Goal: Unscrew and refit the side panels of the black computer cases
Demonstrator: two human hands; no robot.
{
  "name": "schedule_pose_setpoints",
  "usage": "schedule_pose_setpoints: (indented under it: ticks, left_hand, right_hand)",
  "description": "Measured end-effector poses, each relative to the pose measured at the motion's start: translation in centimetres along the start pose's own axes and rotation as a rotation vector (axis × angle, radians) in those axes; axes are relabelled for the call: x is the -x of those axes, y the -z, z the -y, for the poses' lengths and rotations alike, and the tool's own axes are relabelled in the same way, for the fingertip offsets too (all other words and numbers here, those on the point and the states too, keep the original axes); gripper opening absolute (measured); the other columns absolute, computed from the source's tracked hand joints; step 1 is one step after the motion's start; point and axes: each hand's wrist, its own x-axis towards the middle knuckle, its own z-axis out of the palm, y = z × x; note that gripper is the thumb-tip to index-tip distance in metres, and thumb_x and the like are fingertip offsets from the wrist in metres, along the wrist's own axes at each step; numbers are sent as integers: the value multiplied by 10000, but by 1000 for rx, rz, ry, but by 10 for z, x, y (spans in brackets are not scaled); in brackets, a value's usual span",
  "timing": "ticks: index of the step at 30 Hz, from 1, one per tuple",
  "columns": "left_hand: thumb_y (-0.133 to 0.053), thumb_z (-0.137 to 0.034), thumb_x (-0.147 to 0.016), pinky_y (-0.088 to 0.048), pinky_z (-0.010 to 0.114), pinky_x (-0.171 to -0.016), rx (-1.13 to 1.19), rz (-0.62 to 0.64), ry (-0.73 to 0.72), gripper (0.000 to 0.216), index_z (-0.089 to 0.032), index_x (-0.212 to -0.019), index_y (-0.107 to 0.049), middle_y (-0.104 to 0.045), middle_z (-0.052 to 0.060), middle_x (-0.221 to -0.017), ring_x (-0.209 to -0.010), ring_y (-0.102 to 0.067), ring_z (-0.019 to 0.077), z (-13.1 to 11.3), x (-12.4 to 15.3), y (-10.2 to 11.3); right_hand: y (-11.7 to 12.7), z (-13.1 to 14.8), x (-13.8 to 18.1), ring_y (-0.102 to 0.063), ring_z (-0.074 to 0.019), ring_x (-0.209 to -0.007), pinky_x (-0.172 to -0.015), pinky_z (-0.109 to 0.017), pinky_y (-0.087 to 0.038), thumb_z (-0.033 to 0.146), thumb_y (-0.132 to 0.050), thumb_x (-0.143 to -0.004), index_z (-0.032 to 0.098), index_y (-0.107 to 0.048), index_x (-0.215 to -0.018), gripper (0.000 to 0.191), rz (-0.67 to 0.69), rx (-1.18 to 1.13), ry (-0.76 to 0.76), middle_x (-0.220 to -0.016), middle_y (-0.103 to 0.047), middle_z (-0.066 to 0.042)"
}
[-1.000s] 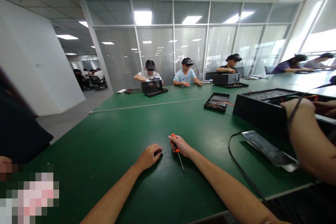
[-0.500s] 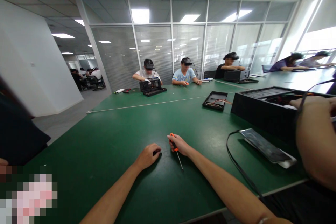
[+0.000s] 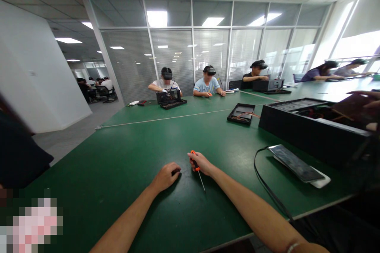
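Note:
In my right hand (image 3: 203,164) is a screwdriver with an orange and black handle (image 3: 196,165). My fingers wrap its grip, and the thin metal shaft (image 3: 202,182) slants down toward me, its tip near the tabletop. To the left, my left hand (image 3: 166,176) rests on the green table (image 3: 118,189) with fingers curled in. No object shows in it, though the palm side is partly hidden. A small gap separates the two hands.
On the right stands a black computer case (image 3: 308,128), open on top, with a person's hand (image 3: 372,104) over it. Nearer lie a dark-screened phone (image 3: 297,163) and a black cable (image 3: 257,172). A shallow black tray (image 3: 241,114) sits farther back. Several people work across the table.
The neighbour's arm at right has pulled back from the case, and a dark panel now shows over it. The view has shifted slightly; my hands keep the same pose.

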Motion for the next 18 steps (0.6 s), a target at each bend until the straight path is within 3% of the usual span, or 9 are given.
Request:
schedule_pose_setpoints:
  ticks: [18]
  left_hand:
    - [-475,-195,-763,-409,264,-726,2,-7,22,111,-166,-798,-576,-577,38,-794,-746,-518,142,-2,3,3]
  right_hand:
    - [-5,3,2,-370,-62,-398,-371,-199,-361,538,-529,-687,192,-379,-669,378,-22,36,-26,-511,-390,77]
